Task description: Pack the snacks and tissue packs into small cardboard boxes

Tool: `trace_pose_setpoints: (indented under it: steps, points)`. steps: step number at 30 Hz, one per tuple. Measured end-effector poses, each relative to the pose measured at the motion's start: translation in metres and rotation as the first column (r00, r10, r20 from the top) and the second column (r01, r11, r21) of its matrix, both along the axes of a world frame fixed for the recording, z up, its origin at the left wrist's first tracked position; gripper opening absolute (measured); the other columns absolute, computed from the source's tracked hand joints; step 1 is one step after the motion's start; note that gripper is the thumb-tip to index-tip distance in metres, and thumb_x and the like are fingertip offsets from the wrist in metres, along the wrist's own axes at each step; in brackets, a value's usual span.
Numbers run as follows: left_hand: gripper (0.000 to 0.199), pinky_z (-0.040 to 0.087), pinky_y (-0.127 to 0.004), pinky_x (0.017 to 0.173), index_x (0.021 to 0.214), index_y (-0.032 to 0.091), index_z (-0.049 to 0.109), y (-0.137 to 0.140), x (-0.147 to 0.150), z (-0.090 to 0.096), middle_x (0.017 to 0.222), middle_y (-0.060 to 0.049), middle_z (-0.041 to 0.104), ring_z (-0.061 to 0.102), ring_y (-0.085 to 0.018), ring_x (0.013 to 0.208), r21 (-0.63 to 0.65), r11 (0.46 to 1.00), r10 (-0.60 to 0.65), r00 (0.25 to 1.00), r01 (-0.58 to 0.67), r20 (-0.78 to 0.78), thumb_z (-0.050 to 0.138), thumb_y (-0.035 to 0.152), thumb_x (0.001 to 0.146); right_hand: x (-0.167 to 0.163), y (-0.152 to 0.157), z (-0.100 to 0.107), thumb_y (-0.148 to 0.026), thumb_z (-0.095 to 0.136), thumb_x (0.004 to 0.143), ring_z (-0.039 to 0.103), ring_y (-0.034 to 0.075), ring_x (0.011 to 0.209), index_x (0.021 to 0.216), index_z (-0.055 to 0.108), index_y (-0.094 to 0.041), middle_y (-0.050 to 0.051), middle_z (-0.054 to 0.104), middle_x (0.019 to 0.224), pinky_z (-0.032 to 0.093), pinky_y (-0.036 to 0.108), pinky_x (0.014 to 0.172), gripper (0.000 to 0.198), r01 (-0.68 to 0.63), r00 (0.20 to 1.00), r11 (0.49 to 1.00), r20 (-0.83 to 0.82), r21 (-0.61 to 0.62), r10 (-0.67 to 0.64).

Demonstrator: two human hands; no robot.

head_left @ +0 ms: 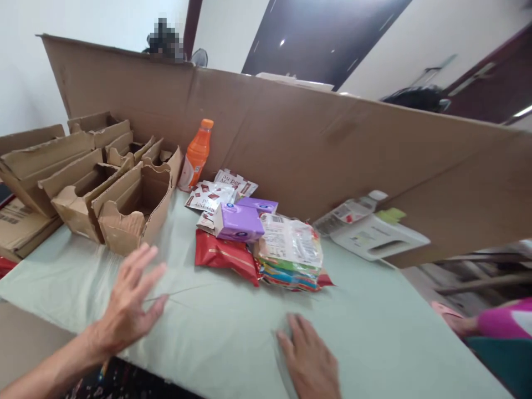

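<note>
Fingers (pixel 150 281) of the left hand (pixel 128 305) spread near the cardboard box (pixel 122 226), the right hand's (pixel 311 357) loosely extended, suggest an empty-handed pause; gripping the wrapped packs (pixel 291 244) ahead on the worktop (pixel 220 338) would call for reaching forward.

You have a pale green table (pixel 374 332) in front of you, with a creased brown cardboard partition (pixel 291 149) standing along its far side. Beyond it you see a white wall (pixel 103 22), a glossy dark panel (pixel 316 39) catching the light, and, to your right, a dark maroon door (pixel 509 66).

Front cardboard box (pixel 121 231) upright, open-topped; wrapped pack (pixel 290 244) lying flat.
</note>
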State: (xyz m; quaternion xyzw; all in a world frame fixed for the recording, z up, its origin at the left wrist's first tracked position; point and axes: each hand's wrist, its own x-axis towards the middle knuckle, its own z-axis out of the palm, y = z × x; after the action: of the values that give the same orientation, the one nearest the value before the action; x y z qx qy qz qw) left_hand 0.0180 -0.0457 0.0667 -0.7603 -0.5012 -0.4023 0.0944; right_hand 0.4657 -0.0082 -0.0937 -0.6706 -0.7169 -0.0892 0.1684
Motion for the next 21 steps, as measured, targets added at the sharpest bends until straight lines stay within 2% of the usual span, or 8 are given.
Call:
trace_pose_setpoints:
  steps: [2, 4, 6, 10, 13, 15, 18, 21]
  points:
    - [0.058, 0.044, -0.059, 0.120, 0.148, 0.020, 0.049, 0.029, -0.014, 0.029, 0.151, -0.020, 0.056, 0.042, -0.037, 0.153, 0.148, 0.982, 0.123, 0.992, -0.118, -0.026, 0.067, 0.020, 0.093, -0.034, 0.007, -0.007, -0.054, 0.032, 0.103, 0.058, 0.036, 0.138, 0.137, 0.065, -0.015, 0.021, 0.063, 0.146, 0.048, 0.055, 0.109, 0.061, -0.106, 0.994, 0.994, -0.005, 0.026, 0.106]
    - [0.063, 0.039, -0.063, 0.121, 0.151, 0.016, 0.046, 0.058, -0.025, 0.049, 0.148, -0.022, 0.058, 0.042, -0.040, 0.151, 0.184, 0.960, 0.225, 0.973, -0.212, -0.056, 0.068, 0.029, 0.094, -0.054, 0.012, -0.005, -0.050, 0.036, 0.104, 0.055, 0.034, 0.141, 0.141, 0.062, -0.017, 0.020, 0.061, 0.149, 0.045, 0.053, 0.112, 0.057, -0.134, 0.991, 0.990, -0.008, 0.038, 0.134]
    - [0.055, 0.037, -0.066, 0.121, 0.143, 0.013, 0.055, 0.082, -0.034, 0.060, 0.134, -0.021, 0.069, 0.053, -0.042, 0.142, 0.125, 0.955, 0.281, 0.954, -0.267, -0.104, 0.063, 0.038, 0.095, -0.060, 0.016, 0.002, -0.048, 0.037, 0.105, 0.055, 0.032, 0.141, 0.143, 0.061, -0.018, 0.018, 0.061, 0.150, 0.045, 0.051, 0.111, 0.054, -0.107, 0.994, 0.994, -0.006, 0.023, 0.107]
    - [0.030, 0.044, -0.062, 0.115, 0.095, 0.017, 0.070, 0.103, -0.046, 0.066, 0.088, -0.011, 0.076, 0.072, -0.031, 0.093, -0.056, 0.971, 0.213, 0.948, -0.232, -0.238, 0.047, 0.036, 0.098, -0.057, 0.016, 0.009, -0.042, 0.039, 0.105, 0.054, 0.031, 0.142, 0.144, 0.061, -0.019, 0.017, 0.059, 0.153, 0.045, 0.049, 0.112, 0.051, -0.054, 0.999, 0.998, -0.005, -0.026, 0.054]
    - [0.028, 0.046, -0.060, 0.116, 0.091, 0.017, 0.067, 0.091, -0.053, 0.072, 0.089, -0.008, 0.075, 0.071, -0.024, 0.085, -0.077, 0.990, 0.098, 0.968, -0.119, -0.233, 0.046, 0.034, 0.100, -0.058, 0.015, 0.014, -0.040, 0.040, 0.105, 0.054, 0.031, 0.141, 0.144, 0.061, -0.018, 0.017, 0.058, 0.153, 0.044, 0.049, 0.111, 0.050, -0.032, 0.999, 0.999, -0.002, -0.035, 0.032]
    - [0.019, 0.044, -0.055, 0.120, 0.095, 0.019, 0.067, 0.073, -0.059, 0.078, 0.094, -0.005, 0.075, 0.071, -0.022, 0.092, -0.070, 0.997, -0.057, 0.974, 0.043, -0.218, 0.052, 0.030, 0.099, -0.060, 0.014, 0.018, -0.039, 0.041, 0.105, 0.054, 0.031, 0.141, 0.144, 0.062, -0.017, 0.017, 0.058, 0.153, 0.044, 0.049, 0.111, 0.050, -0.031, 1.000, 0.999, 0.004, -0.036, 0.031]
    - [0.018, 0.034, -0.043, 0.128, 0.104, 0.029, 0.070, 0.042, -0.073, 0.085, 0.095, 0.002, 0.072, 0.068, -0.019, 0.112, -0.117, 0.947, -0.320, 0.910, 0.300, -0.263, 0.059, 0.019, 0.094, -0.062, 0.014, 0.022, -0.039, 0.042, 0.105, 0.053, 0.031, 0.141, 0.143, 0.062, -0.017, 0.018, 0.059, 0.152, 0.043, 0.048, 0.111, 0.049, -0.040, 0.999, 0.999, 0.010, -0.031, 0.040]
    - [0.034, 0.030, -0.044, 0.131, 0.109, 0.042, 0.073, 0.012, -0.087, 0.084, 0.105, 0.004, 0.070, 0.061, -0.021, 0.130, -0.173, 0.930, -0.361, 0.897, 0.325, -0.254, 0.062, 0.016, 0.090, -0.062, 0.014, 0.023, -0.039, 0.043, 0.105, 0.054, 0.031, 0.140, 0.142, 0.063, -0.017, 0.018, 0.060, 0.151, 0.043, 0.047, 0.111, 0.048, -0.042, 0.999, 0.999, -0.004, -0.014, 0.042]
